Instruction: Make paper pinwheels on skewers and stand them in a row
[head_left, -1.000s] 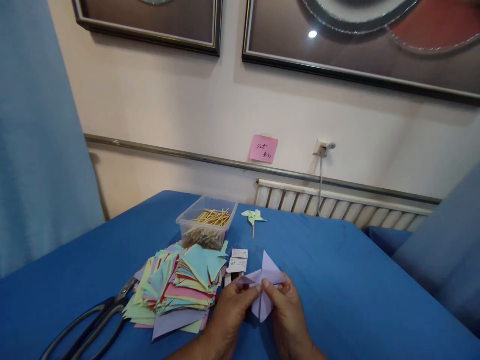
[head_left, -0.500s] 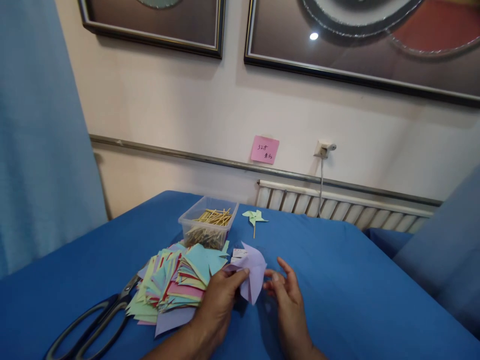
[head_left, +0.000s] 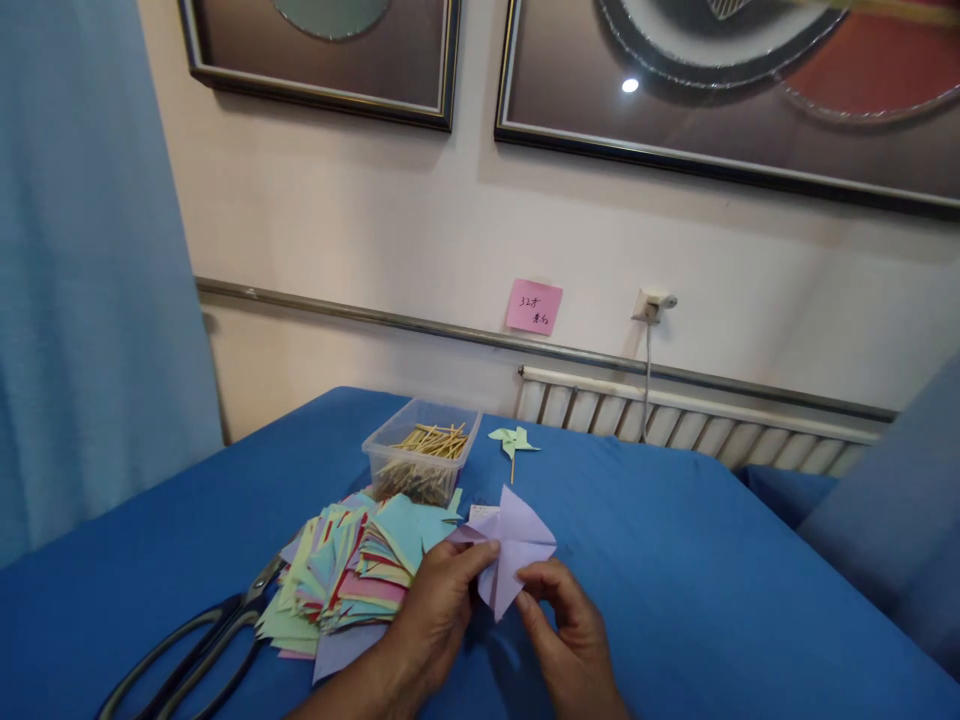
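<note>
A folded lilac paper piece [head_left: 512, 543] is held up just above the blue table [head_left: 675, 560]. My left hand [head_left: 439, 615] pinches its left side, thumb on top. My right hand [head_left: 566, 630] has its fingers curled onto the paper's lower right edge. Left of my hands lies a heap of coloured paper squares [head_left: 352, 575]. Behind it stands a clear plastic tub of wooden sticks [head_left: 420, 462].
Large black scissors [head_left: 191, 650] lie at the left front beside the paper heap. A finished green pinwheel [head_left: 512, 442] rests at the table's far side. A pink note [head_left: 533, 306] sticks to the wall above a radiator [head_left: 697, 425]. Blue curtain [head_left: 82, 270] hangs at the left.
My right hand let go of the lilac paper half a second ago and has now closed on its lower right edge again. My left hand kept hold and turned the paper.
</note>
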